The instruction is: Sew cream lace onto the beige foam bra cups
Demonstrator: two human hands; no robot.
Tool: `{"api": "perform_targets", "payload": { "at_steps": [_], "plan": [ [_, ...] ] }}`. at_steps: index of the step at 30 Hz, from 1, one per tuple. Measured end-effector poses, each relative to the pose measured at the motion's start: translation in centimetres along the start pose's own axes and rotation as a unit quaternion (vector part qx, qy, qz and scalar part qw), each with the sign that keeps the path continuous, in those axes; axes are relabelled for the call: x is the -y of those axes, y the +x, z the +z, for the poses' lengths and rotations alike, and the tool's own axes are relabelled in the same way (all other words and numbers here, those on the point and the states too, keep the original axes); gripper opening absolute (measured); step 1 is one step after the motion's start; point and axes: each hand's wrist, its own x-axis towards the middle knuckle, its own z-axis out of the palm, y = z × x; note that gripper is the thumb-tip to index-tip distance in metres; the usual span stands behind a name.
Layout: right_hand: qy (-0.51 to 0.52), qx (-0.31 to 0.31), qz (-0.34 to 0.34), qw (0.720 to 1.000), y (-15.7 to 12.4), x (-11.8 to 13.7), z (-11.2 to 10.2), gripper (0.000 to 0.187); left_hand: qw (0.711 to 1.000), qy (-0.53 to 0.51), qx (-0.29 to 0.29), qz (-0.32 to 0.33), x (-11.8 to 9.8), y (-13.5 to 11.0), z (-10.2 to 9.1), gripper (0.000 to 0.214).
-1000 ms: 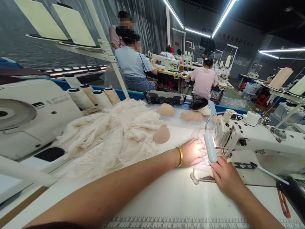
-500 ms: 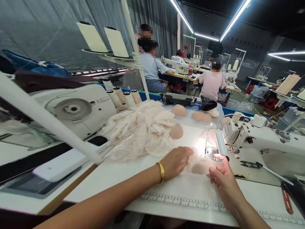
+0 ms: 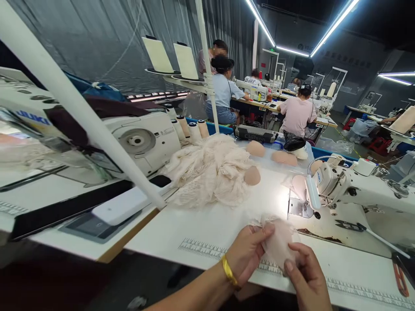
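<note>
Between my two hands is a lace-covered bra cup [image 3: 279,242], pale pink with thin cream lace over it, held above the table's front edge. My left hand [image 3: 251,248], with a gold bracelet at the wrist, pinches its left side with the thumb on top. At the lower right side, my right hand [image 3: 306,272] grips it between thumb and fingers. The sewing machine [image 3: 337,181] stands to the right, its lamp lighting the needle plate [image 3: 300,207]. A heap of cream lace [image 3: 210,172] lies left of the machine, with a bare beige cup [image 3: 252,176] against it.
Thread snips [image 3: 350,225] lie on the machine bed. A printed ruler [image 3: 204,248] runs along the table's front edge. More cups [image 3: 284,158] sit behind on plastic. A white pole [image 3: 106,147] crosses at left. Co-workers [image 3: 298,110] sit at machines farther back.
Both hands have drawn the lace-covered cup away from the needle area, toward me, and raised it upright. The view has swung left, so the scene sits farther right.
</note>
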Motion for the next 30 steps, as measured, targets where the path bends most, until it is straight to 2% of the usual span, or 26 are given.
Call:
{"api": "perform_targets", "payload": {
  "at_steps": [3,7,12,15,18,22,27,30],
  "plan": [
    [-0.041,0.029,-0.009,0.999,0.6,0.7,-0.8,0.043,1.000,0.016,0.009,0.008,-0.8,0.7,0.5,0.046],
    [0.064,0.055,0.063,0.994,2.5,1.6,-1.1,0.059,0.999,0.003,0.030,-0.030,-0.8,0.3,1.2,0.049],
    [0.130,0.031,0.089,0.987,2.7,1.2,-0.8,0.089,0.994,-0.071,-0.067,-0.045,-0.8,1.2,1.5,0.045],
    [0.153,0.004,0.105,0.983,2.5,1.4,-0.6,0.091,0.991,-0.094,-0.088,-0.034,-0.7,1.6,1.9,0.043],
    [0.168,-0.016,0.103,0.980,2.8,1.8,-0.5,0.087,0.993,-0.086,-0.078,-0.025,-0.5,1.7,2.1,0.046],
    [0.176,-0.008,0.102,0.979,3.2,1.4,-1.0,0.090,0.994,-0.081,-0.070,-0.023,-0.5,1.7,2.2,0.047],
    [0.170,0.001,0.083,0.982,3.4,0.9,-0.9,0.090,0.998,-0.052,0.025,-0.030,-0.5,1.7,2.4,0.050],
    [0.157,0.006,0.064,0.986,3.0,0.8,-0.6,0.093,0.998,-0.037,0.038,-0.040,-0.3,2.0,2.5,0.048]
  ]
}}
